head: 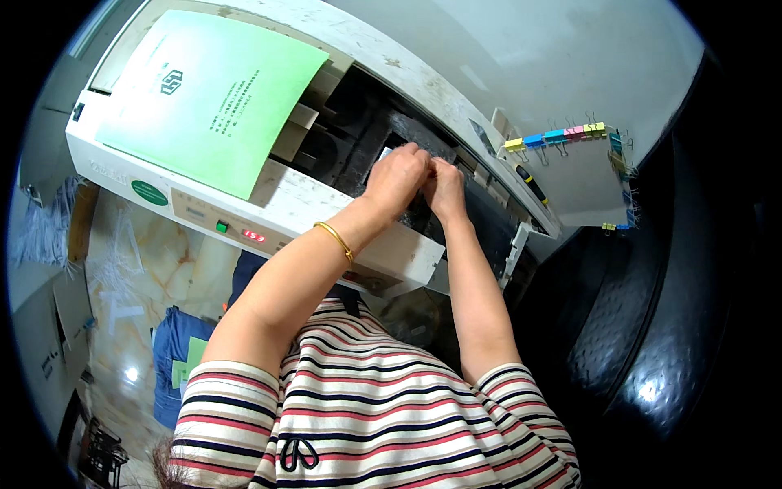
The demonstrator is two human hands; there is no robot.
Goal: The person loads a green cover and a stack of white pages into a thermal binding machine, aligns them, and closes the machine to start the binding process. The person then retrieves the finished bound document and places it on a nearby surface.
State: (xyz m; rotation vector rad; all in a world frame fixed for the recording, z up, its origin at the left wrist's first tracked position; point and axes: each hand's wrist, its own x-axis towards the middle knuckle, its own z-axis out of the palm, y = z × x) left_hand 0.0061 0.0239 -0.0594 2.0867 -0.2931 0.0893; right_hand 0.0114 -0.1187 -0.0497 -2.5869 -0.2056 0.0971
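My left hand (400,176) reaches into the dark, open channel (357,137) of a white book-binding machine (342,208). Beside it my right hand (445,186) meets it, with the fingertips of both close together. What the fingers touch or hold is hidden behind them. A small whitish piece (386,153) shows just at the left hand's far edge. To the left, a light green printed cover sheet (214,98) lies over the machine's top. A lit red display (253,236) and a green switch (223,226) sit on the front panel.
At the right, a board (580,183) edged with several coloured binder clips stands by the machine. A black-and-yellow utility knife (531,184) lies near it. Paper strips (116,257) litter the marbled floor at the left, near a blue cloth item (177,367).
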